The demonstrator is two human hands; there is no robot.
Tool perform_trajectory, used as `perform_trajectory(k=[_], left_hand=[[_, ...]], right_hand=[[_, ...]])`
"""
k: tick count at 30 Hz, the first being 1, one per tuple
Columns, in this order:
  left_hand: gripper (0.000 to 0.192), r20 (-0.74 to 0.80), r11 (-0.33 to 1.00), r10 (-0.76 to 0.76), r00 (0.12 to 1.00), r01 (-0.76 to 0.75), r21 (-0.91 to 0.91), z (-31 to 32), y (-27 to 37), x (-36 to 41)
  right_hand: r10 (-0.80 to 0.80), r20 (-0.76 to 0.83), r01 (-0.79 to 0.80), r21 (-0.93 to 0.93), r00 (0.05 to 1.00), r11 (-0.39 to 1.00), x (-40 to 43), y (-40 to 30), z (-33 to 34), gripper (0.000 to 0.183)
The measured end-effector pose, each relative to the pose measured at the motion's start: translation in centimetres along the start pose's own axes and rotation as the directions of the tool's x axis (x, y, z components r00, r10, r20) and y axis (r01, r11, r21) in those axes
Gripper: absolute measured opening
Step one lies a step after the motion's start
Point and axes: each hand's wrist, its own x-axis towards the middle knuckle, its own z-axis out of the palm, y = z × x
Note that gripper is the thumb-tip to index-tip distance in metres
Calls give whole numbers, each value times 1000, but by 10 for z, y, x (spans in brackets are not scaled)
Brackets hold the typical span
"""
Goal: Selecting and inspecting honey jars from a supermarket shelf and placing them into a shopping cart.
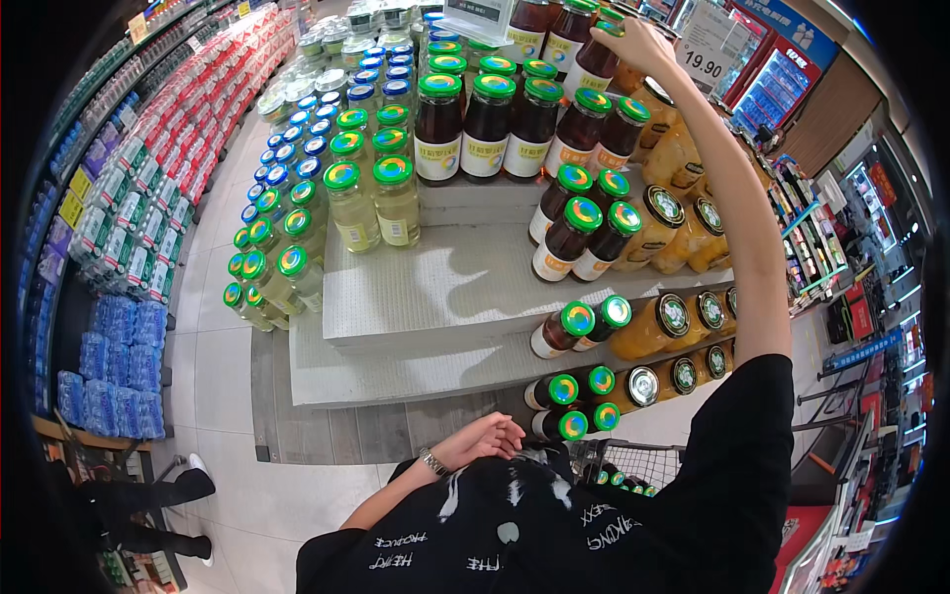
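My right hand [634, 46] is stretched to the top tier of the display, its fingers around the green lid of a dark drink bottle [594, 68] with a white label. The bottle tilts among other dark bottles [485, 134] with green lids. Below it, more dark bottles [568, 237] stand on the middle step. My left hand [482, 438] hangs before my black shirt [445, 512], fingers loosely curled and holding nothing. A metal-band watch [433, 462] is on that wrist. Pale yellow bottles [364, 200] with green lids stand left of the dark ones.
White stepped risers [438, 289] carry the bottles. Large jars of yellow fruit [653, 323] line the right side, near a price sign [705, 56]. A wire cart [646, 464] with bottles stands at my right. Wrapped water packs [119, 371] and a person's legs [148, 512] are on the left.
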Motion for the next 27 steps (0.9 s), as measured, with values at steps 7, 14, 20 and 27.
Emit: perform_trajectory(k=[7, 14, 20, 27], left_hand=[[41, 5, 1000, 11, 1000, -11, -8, -9, -4, 3], [41, 33, 998, 49, 998, -48, -29, -15, -7, 5], [41, 3, 999, 30, 1000, -30, -36, -15, -6, 4], [41, -5, 999, 44, 999, -44, -11, -14, -2, 2]], right_hand=[[-111, 314, 75, 127, 943, 989, 2, -7, 22, 65], [-259, 328, 211, 176, 909, 962, -8, -13, 33, 61], [-255, 416, 174, 223, 873, 959, -15, -21, 36, 68], [-254, 447, 183, 195, 858, 963, -12, -21, 35, 60]])
